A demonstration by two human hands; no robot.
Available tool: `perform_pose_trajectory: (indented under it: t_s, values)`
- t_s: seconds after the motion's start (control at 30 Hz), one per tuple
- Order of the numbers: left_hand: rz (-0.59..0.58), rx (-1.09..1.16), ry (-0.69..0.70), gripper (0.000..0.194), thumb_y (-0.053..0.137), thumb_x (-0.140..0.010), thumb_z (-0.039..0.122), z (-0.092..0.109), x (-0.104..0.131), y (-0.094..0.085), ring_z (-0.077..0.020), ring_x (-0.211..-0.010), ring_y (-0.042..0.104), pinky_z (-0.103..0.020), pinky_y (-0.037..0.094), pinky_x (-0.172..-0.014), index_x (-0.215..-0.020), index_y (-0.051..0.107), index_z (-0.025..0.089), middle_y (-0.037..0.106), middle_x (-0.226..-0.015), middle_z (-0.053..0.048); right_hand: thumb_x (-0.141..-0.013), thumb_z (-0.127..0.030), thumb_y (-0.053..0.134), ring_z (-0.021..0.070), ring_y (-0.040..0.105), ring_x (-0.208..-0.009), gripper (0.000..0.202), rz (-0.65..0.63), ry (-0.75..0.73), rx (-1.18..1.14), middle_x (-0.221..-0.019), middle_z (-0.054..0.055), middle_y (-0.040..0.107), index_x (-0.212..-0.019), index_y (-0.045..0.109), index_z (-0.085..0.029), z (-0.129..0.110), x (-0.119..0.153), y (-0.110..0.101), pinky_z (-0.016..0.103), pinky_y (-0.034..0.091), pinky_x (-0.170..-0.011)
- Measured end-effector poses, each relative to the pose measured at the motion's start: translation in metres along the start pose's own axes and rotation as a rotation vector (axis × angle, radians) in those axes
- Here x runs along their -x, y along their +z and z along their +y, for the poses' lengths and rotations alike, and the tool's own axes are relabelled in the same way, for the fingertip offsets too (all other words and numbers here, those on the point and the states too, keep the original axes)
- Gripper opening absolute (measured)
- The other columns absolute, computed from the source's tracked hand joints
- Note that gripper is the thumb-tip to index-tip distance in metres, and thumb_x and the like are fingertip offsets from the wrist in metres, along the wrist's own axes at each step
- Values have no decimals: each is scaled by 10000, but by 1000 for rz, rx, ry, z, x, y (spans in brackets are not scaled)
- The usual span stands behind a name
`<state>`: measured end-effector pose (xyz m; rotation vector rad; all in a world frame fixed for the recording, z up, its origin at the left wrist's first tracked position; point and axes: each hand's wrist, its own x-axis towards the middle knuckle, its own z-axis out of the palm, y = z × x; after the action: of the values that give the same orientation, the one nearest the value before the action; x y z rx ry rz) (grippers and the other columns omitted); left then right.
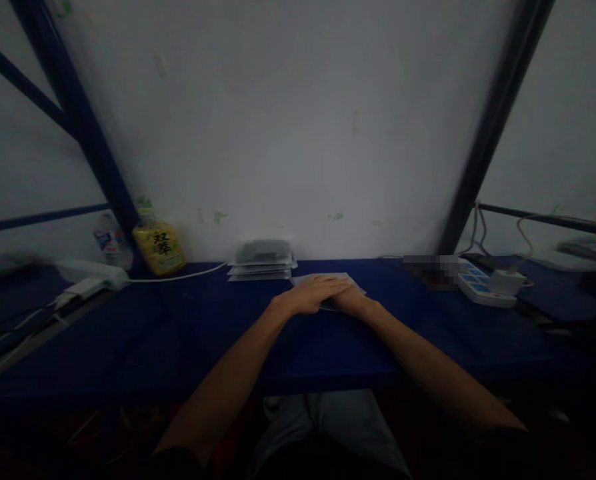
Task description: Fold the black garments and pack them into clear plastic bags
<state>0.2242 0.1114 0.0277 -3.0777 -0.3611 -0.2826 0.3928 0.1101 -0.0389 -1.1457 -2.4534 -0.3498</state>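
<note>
My left hand (312, 293) lies flat across my right hand (352, 299), its fingers stretched out and pointing right. Both hands rest on a thin, pale, flat sheet or packet (359, 288) on the blue table. Only the edges of this flat thing show around the hands, so its kind is unclear. The fingers of my right hand are mostly covered by my left. Just to the left and behind is a stack of flat, whitish packets with grey tops (262, 257), apart from the hands.
A yellow bag with dark printed characters (159, 245) and a clear plastic bottle (112, 241) stand at the back left. A white power strip (92, 273) lies left; another (483, 283), with a plugged-in adapter, lies right. The blue table (188, 340) ends before my lap.
</note>
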Motion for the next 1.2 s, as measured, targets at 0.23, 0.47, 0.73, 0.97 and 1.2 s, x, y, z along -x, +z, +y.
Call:
perform_pose_trajectory:
  t_s: [0.23,0.47,0.73,0.97,1.2]
  values:
    - [79,21,-95,758,457,-844,-1,-5,6,-7,-170,-1376,310,-339,289,-1077,-1488,208,312,324,-1526,-10,-904,-150,487,273,499,-1245,401,80,-32,135,-1319,189,551,-1299,534,-102,-23,5,-32,450,339,-1081]
    - [139,119,-50,697,431,-830,-20,-7,2,-9,-160,-1327,393,-332,322,-1092,-1446,344,292,417,-1472,-12,-898,-93,446,258,563,-1164,398,57,101,154,-1291,188,573,-1284,544,-90,-30,-3,-33,394,396,-1027]
    - [245,105,-107,704,661,-825,290,-21,21,-26,-215,-1268,477,-346,361,-1056,-1453,345,258,490,-1416,-57,-878,-139,491,221,580,-1073,325,162,190,-47,-1130,122,657,-1184,598,-145,6,7,-52,376,423,-967]
    - [473,-28,-328,253,565,-914,287,-38,20,-6,-180,-988,648,-277,464,-856,-1140,670,248,707,-1091,-30,-874,-159,499,231,570,-1024,286,399,265,-117,-1060,94,660,-1122,638,-195,8,9,-63,386,452,-908]
    - [611,18,-382,163,617,-883,318,-27,11,0,-174,-843,668,-261,478,-760,-928,725,203,733,-920,-33,-932,-293,477,185,621,-892,301,426,112,-263,-1001,84,653,-1191,587,-186,-14,4,-65,306,502,-814]
